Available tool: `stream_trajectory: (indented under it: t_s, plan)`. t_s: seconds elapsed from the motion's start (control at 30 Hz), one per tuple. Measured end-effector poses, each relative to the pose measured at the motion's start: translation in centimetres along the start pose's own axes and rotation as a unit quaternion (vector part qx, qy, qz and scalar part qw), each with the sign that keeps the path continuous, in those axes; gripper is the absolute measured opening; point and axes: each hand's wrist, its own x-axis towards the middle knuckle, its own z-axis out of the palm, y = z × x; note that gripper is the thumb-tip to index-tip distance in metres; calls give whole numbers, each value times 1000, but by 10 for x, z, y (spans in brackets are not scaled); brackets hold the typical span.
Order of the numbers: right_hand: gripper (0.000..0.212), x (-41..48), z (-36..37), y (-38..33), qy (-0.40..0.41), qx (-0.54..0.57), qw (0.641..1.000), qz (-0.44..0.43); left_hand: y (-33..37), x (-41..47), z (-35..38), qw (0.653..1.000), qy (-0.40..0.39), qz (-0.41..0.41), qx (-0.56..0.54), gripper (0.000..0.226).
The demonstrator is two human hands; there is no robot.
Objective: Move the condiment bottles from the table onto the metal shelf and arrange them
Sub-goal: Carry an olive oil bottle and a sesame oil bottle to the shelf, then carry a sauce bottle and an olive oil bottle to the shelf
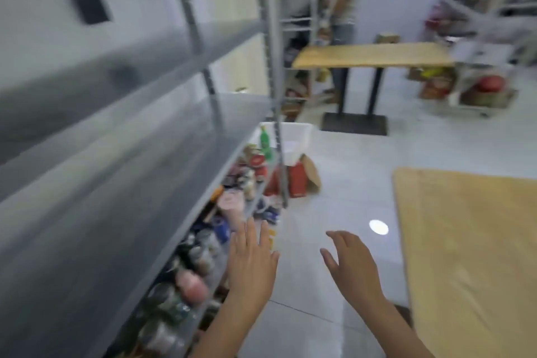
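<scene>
Metal shelf (139, 160) bottles (191, 285) just left of hands (251, 263) (350, 266)

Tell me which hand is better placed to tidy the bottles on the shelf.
Likely the left. The left hand is open and empty beside the bottles on the metal shelf; the right hand hangs over the floor, nearer the wooden table.

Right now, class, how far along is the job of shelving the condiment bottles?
Done: bottles and jars crowd the lower tier of the metal shelf. In hand: nothing; left hand and right hand hang open, empty. Left: the visible part of the wooden table shows no bottles, so probably only arranging remains; blur hides how tidy the row is.
</scene>
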Motion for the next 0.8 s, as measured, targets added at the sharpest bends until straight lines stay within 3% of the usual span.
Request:
stream_trajectory:
  t_s: [0.13,0.33,0.6,0.8]
  plan:
    - [37,-45,-27,82,21,-24,985,169,101,15,22,989,-33,145,-24,71]
    - [32,-105,-63,158,86,-40,928,361,203,15,36,939,-49,338,-31,68]
    - [39,-151,-88,172,189,-20,800,568,274,38,52,852,-77,516,-35,70]
    - [42,-192,-105,157,259,-33,662,703,324,33,45,757,-115,642,-40,67]
